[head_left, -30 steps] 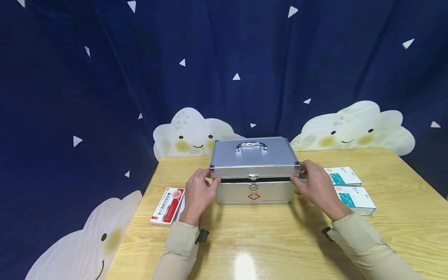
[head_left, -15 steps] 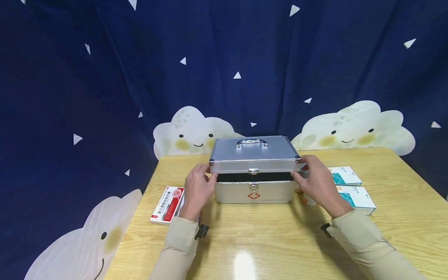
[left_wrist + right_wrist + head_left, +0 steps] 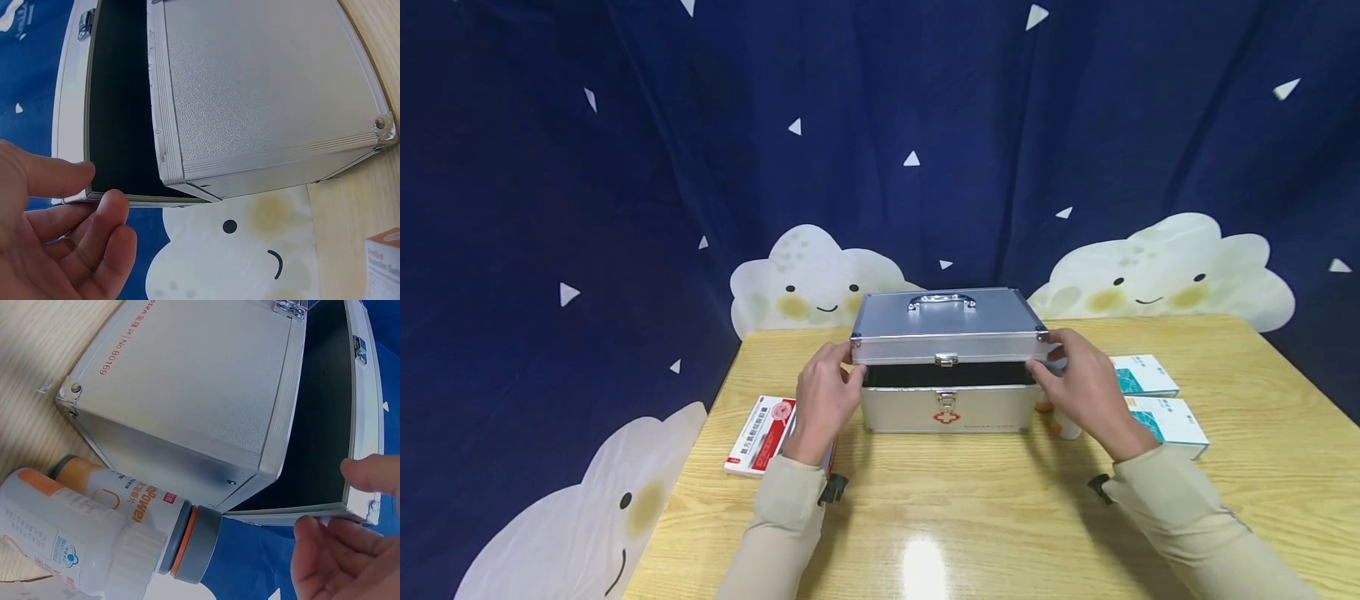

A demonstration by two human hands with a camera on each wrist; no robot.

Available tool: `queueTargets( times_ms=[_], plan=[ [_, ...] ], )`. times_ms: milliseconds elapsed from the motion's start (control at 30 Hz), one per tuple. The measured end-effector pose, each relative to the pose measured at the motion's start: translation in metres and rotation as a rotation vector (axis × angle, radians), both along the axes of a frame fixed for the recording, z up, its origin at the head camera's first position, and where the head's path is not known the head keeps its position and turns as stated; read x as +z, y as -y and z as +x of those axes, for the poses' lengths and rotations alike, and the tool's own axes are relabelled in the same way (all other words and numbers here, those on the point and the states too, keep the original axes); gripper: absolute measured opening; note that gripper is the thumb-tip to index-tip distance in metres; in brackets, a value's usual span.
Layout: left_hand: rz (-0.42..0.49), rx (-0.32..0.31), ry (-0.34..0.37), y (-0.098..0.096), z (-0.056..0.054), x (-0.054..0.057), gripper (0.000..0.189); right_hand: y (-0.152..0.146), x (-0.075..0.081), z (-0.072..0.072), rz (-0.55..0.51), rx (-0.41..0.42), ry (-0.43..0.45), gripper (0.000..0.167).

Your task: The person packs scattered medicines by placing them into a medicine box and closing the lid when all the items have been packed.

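A silver first-aid box (image 3: 992, 410) with a red cross on its front stands on the wooden table. Its hinged lid (image 3: 947, 321), topped by a metal handle, is tilted up at the front, with a dark gap below. At the lid's front left corner, my left hand (image 3: 826, 402) grips the edge; the left wrist view puts the thumb on the front face and fingers at the side. My right hand (image 3: 1084, 392) holds the opposite corner the same way. Latch parts on lid and body are apart. Only black lining (image 3: 320, 412) shows inside; any contents are hidden.
Beside the box's right side stand two pill bottles, one with a white cap (image 3: 134, 562), one with a grey cap (image 3: 199, 544). Two white-and-teal medicine boxes (image 3: 1142, 375) lie farther right. A red-and-white medicine box (image 3: 762, 437) lies left. A dark blue curtain (image 3: 880, 125) hangs behind.
Both hands have raised the lid's front edge, and the gap between lid and body has grown from a narrow slit to a wider opening. The box body has stayed in place.
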State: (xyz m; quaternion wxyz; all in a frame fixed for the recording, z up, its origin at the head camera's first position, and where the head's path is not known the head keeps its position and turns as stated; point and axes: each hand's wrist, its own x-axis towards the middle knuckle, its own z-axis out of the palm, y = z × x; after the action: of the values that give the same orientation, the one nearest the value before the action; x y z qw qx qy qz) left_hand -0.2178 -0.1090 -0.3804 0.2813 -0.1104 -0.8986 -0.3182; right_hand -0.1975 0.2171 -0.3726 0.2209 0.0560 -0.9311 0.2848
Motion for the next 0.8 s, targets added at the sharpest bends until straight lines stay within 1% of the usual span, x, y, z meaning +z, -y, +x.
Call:
queueTargets(
  times_ms=[300,533,800],
  plan=[
    [0.019,-0.001,0.013,0.000,-0.002,0.002,0.023,0.001,0.002,-0.002,-0.016,-0.002,-0.026,0.039],
    [0.022,0.001,-0.005,0.000,-0.005,0.006,0.022,0.001,0.006,-0.004,-0.024,0.007,-0.034,0.038],
    [0.023,-0.006,-0.004,0.000,-0.007,0.010,0.025,0.001,0.011,-0.006,-0.026,0.011,-0.049,0.037]
  ],
)
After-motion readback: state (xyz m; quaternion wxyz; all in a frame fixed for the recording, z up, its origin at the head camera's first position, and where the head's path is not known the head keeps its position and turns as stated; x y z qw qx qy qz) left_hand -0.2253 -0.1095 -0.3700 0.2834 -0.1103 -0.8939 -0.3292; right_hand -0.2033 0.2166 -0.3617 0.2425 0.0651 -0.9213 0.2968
